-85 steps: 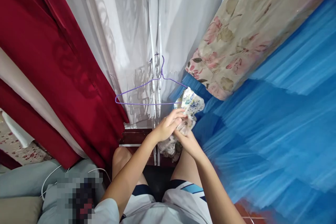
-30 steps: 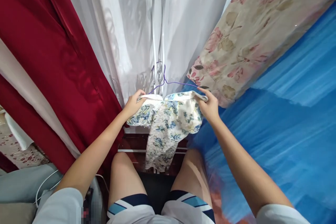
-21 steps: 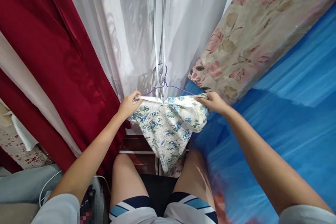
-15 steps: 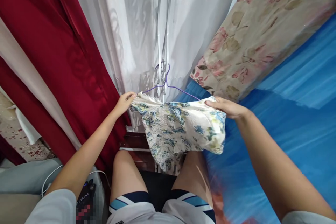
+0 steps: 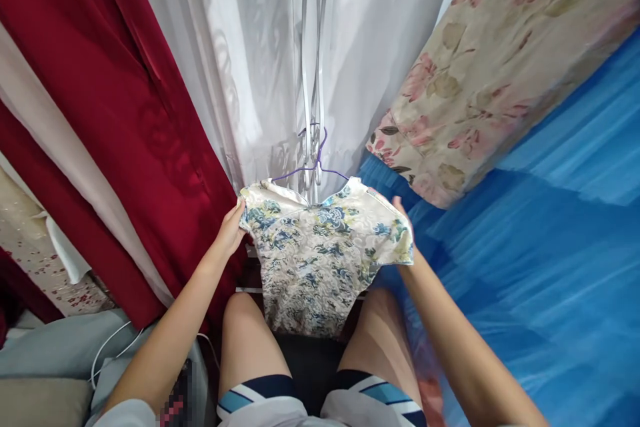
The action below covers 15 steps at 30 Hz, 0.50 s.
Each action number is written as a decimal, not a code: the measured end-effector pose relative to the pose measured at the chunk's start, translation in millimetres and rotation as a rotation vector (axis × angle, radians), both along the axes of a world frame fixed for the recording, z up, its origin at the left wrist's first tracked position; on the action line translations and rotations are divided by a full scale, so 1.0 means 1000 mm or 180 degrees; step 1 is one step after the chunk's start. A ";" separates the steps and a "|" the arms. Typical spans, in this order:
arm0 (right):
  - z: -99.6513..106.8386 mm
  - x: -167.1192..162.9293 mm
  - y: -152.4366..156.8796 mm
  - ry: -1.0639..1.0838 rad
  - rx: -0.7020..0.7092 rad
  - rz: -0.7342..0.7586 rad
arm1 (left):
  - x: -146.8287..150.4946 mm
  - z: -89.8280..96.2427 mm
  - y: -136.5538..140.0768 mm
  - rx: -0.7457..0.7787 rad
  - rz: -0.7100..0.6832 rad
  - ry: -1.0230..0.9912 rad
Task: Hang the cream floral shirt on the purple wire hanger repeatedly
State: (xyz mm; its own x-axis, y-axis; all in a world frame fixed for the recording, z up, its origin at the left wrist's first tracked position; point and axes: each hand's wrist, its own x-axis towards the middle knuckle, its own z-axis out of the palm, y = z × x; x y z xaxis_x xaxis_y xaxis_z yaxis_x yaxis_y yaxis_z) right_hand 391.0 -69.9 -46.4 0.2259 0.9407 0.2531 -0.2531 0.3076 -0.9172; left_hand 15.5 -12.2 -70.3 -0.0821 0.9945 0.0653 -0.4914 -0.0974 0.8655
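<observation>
A short-sleeved floral blouse (image 5: 320, 247), cream with blue and yellowish flowers, hangs spread out on a purple wire hanger (image 5: 320, 159) above my knees. My left hand (image 5: 231, 230) is closed on the edge of its left sleeve, thumb in front. On the other side, my right hand (image 5: 406, 217) is behind the right sleeve. Its thumb points up, apart from the cloth, while the fingers are mostly hidden by the sleeve. Both hanger shoulders disappear into the blouse near its neckline.
White straps (image 5: 306, 67) hang down to the hanger before a white curtain (image 5: 250, 33). Red drapes (image 5: 150, 113) are at left; floral fabric (image 5: 450, 93) and blue tulle (image 5: 550, 267) at right. Grey cushions (image 5: 60, 347) and a white cable (image 5: 97, 360) lie low left.
The right shoulder of the blouse is now over the hanger, and the blouse hangs straighter and more evenly. My right hand has moved left, behind the sleeve; my left hand is slightly lower.
</observation>
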 end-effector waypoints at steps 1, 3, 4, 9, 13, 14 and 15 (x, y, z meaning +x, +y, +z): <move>0.002 0.005 -0.006 0.0108 -0.0029 0.0022 | 0.001 0.001 -0.006 -0.0015 -0.0008 -0.0090; 0.007 0.011 -0.022 0.0141 -0.0189 0.0070 | 0.005 0.010 -0.017 -0.0041 -0.0007 -0.0310; 0.011 0.012 -0.030 0.0075 -0.0276 0.0070 | 0.008 0.018 -0.022 -0.0025 0.0029 -0.0408; 0.036 0.003 -0.046 0.0106 -0.0270 -0.0259 | 0.024 0.072 -0.042 0.1041 0.0068 -0.0075; 0.036 -0.001 -0.060 0.0380 -0.0076 -0.0993 | 0.040 0.105 -0.049 0.2214 0.0552 0.1907; 0.033 -0.001 -0.073 0.0303 -0.0044 -0.1212 | 0.045 0.107 -0.050 0.2391 0.0750 0.2371; 0.029 -0.001 -0.091 0.0136 -0.0005 -0.1408 | 0.051 0.105 -0.050 0.2542 0.0879 0.2791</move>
State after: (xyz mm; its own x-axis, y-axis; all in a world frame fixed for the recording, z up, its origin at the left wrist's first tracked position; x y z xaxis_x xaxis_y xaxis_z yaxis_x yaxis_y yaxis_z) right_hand 390.0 -160.7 -16.9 0.6171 0.7515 0.2334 -0.1352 0.3934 -0.9094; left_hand 66.8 -61.8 35.1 0.0946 0.6051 0.7905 0.3514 -0.7633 0.5422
